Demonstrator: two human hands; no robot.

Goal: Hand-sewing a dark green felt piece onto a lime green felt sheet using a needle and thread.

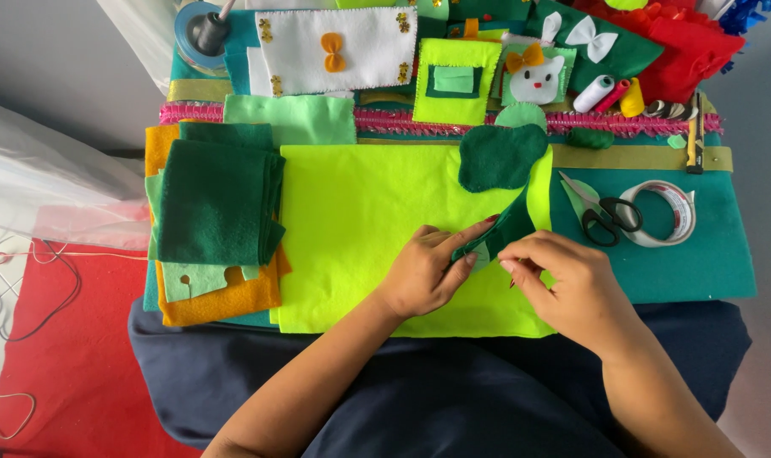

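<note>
At centre frame the left hand [423,276] pinched the lower end of a dark green felt strip [506,227] over the lime felt sheet [360,220]. Just to its right, the right hand [563,284] closed its fingertips on the same end. The felt looked light, soft and floppy, best gripped at its edges. Scissors [601,212] lay at right.

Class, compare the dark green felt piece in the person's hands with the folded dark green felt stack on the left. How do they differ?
The dark green felt piece is a single cut shape with a rounded top; the folded felt stack is thick, layered and roughly square. The piece is pinched by the left hand and right hand; the stack lies untouched. Both are dark green felt.
</note>
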